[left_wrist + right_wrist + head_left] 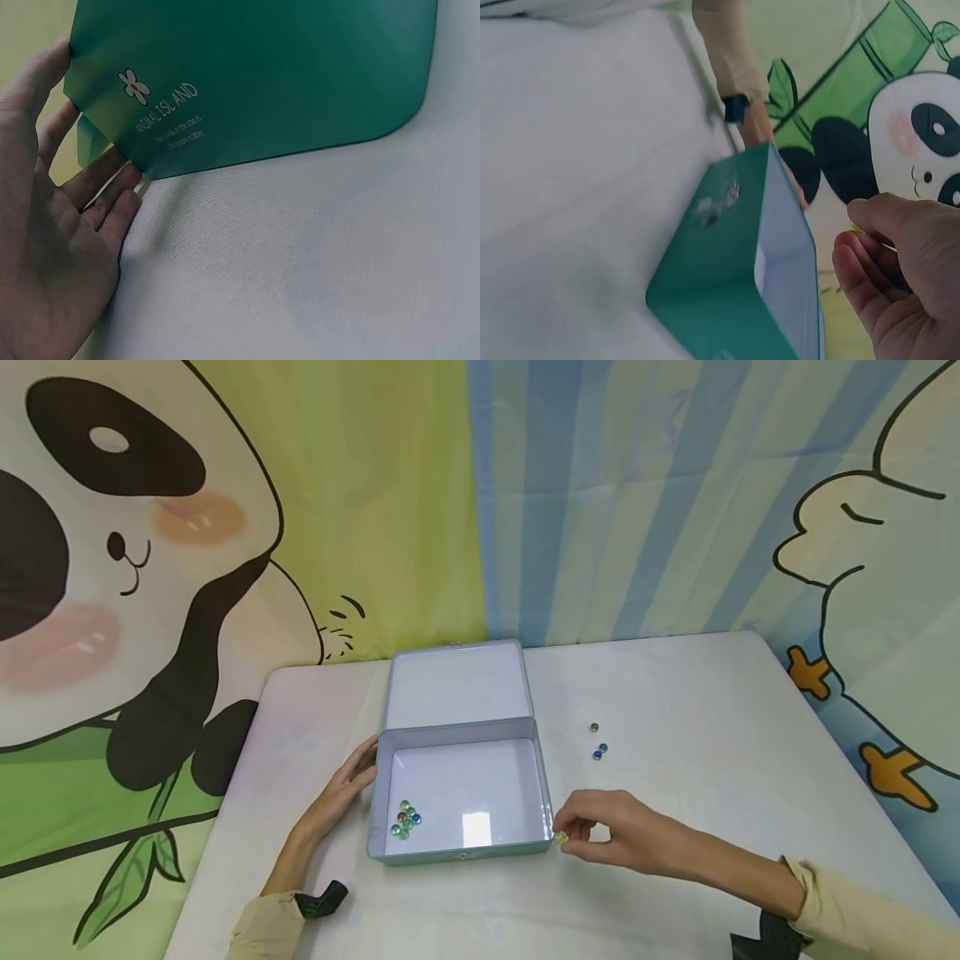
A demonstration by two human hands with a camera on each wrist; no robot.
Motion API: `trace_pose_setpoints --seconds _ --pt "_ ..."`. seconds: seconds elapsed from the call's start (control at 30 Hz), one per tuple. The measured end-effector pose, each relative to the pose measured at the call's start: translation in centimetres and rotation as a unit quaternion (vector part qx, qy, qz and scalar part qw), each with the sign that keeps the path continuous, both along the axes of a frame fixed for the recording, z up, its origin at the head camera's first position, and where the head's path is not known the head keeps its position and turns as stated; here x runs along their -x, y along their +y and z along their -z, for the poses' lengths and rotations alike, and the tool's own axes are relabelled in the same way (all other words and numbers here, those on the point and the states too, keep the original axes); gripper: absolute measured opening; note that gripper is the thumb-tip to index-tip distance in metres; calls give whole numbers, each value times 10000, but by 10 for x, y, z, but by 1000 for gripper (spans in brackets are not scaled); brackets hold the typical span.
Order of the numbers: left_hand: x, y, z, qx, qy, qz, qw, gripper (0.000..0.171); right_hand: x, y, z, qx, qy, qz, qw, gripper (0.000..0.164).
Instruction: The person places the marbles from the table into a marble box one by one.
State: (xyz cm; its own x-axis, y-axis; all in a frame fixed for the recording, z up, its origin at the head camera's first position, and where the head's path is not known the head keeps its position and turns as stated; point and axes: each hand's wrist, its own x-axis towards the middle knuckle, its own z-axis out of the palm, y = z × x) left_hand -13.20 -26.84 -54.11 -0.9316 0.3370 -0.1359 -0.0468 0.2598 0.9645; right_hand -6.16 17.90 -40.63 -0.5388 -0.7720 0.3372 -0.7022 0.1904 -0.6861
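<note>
An open green tin box (536, 785) with a pale inside stands on the table, its lid (459, 685) folded back. My left hand (336, 800) rests against the box's left side, fingers fairly straight; in the left wrist view the fingertips touch the green wall (300, 75). My right hand (626, 831) pinches a yellowish glass marble (561, 837) between thumb and fingertips, beside the box's front right corner. In the right wrist view the fingers mostly hide this marble (856, 226). Several glass marbles (402, 817) lie together inside the box, toward the front left.
Two blue marbles (597, 755) and a darker marble (594, 727) lie on the white tablecloth (690, 718), right of the box. A cartoon-printed curtain (405, 510) hangs behind the table. The box's front clasp (466, 856) faces me.
</note>
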Motion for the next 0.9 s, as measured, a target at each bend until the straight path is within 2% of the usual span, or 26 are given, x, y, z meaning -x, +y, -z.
trace_pose_setpoints --seconds 0.17,0.3,0.4,0.63,0.7,0.8,0.9 --pt "2 1 3 -36 37 21 10000 57 -6 -23 -5 -183 -544 -236 9981 9" --pt "3 1 4 -40 89 25 9999 56 3 -52 -5 -192 -1014 -501 9934 7" --pt "2 1 5 -90 105 37 9999 56 18 -81 -5 -388 -1446 -501 9875 9" --pt "0 -1 3 -117 85 74 9999 56 74 -151 3 -837 -2165 -265 9723 11" --pt "1 0 3 -158 75 68 9998 56 88 -167 9 -1110 -1963 -252 9739 11" --pt "1 -1 4 -175 59 72 9998 56 106 -187 23 -1679 -1169 -240 9786 9" --pt "2 -1 5 -164 41 91 9998 56 119 -205 41 -2154 -549 -131 9749 8"
